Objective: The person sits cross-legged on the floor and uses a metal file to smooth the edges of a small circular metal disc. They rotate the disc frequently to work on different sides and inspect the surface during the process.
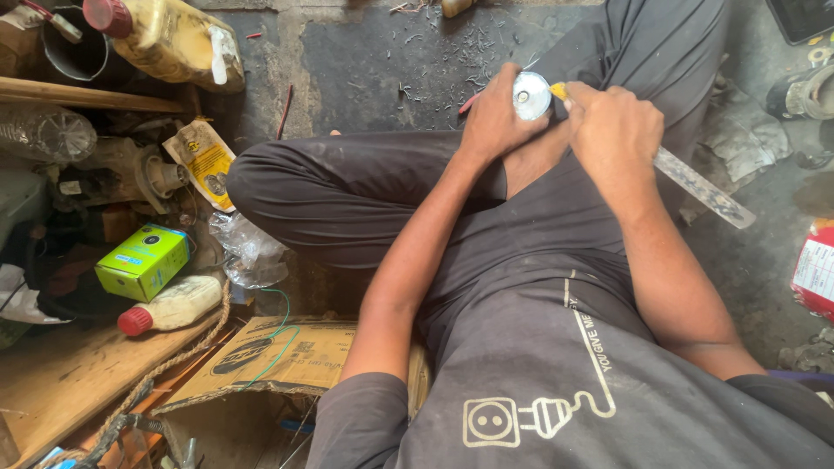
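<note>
My left hand [493,117] is closed around a round silvery metal part [531,95], holding it above my crossed legs. My right hand [613,130] grips a long flat metal file [702,189] with a yellow piece by the thumb, and the file's near end meets the metal part. The file's blade sticks out to the right, past my fist, over the concrete floor [365,61]. Both hands sit close together, almost touching.
Metal shavings lie on the floor ahead. At left are a yellowish bottle with a red cap [169,36], a green box [143,260], a small white bottle [172,306], a plastic bag [250,250], a cardboard box [269,356] and wooden boards [61,373]. A red package [817,269] lies at right.
</note>
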